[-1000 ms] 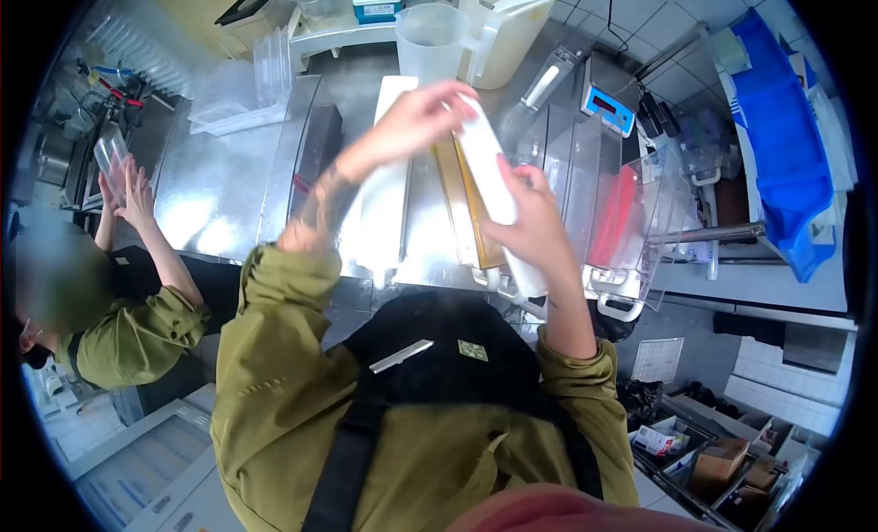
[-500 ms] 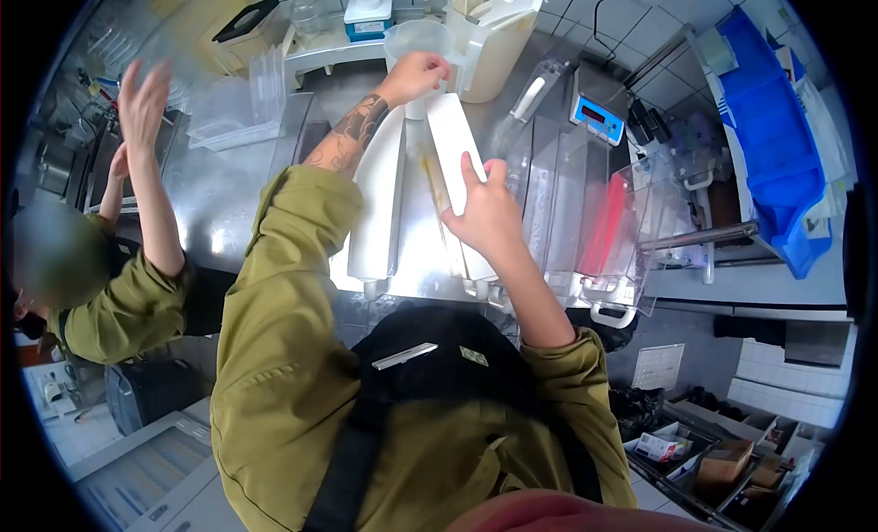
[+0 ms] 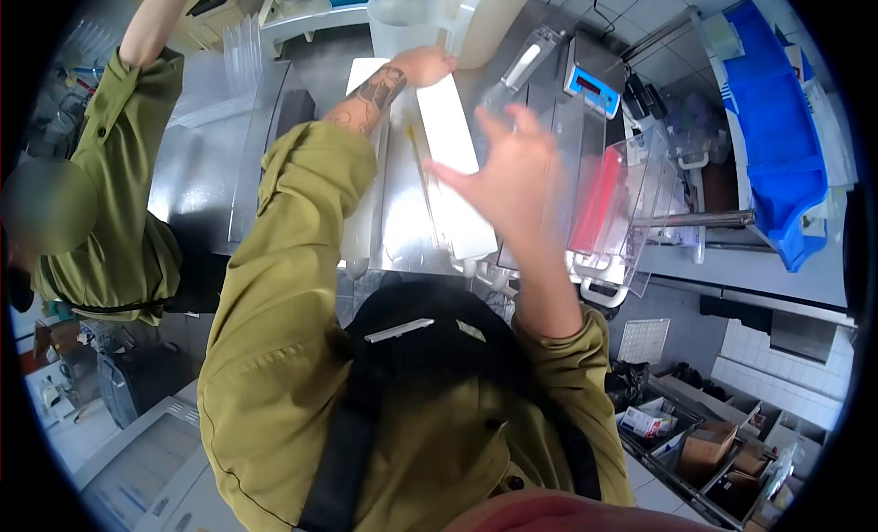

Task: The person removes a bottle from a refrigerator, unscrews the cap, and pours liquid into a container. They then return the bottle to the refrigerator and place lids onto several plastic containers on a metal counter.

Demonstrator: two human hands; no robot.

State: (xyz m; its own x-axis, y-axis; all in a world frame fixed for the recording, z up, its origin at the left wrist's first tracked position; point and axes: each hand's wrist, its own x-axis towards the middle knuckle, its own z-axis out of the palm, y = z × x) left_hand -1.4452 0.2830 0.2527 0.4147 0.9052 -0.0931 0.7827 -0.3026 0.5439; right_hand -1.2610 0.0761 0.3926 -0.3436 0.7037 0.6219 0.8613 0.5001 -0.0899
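A long, narrow white piece (image 3: pixel 448 157), like a box or lid, lies lengthwise on the steel counter (image 3: pixel 407 221). At its far end is my left hand (image 3: pixel 425 66), its fingers curled together; what they hold, if anything, is hidden. My right hand (image 3: pixel 521 180) hovers over the right side of the white piece, slightly blurred, thumb and fingers spread and holding nothing. Left of it, partly under my left forearm, lies a second long white piece (image 3: pixel 363 230). Just beyond my left hand stands a translucent plastic jug (image 3: pixel 402 20).
To the right stand clear long bins, one with a red strip (image 3: pixel 599 198), and a scale (image 3: pixel 593 84) with a blue panel. A blue tray (image 3: pixel 777 130) hangs farther right. At left, a co-worker's sleeve (image 3: pixel 137 102) reaches over stacked clear containers (image 3: pixel 215 93).
My right hand has lifted off the white piece and opened. My left hand has come down to the piece's far end. The co-worker's arm reaches farther away, and the view has shifted.
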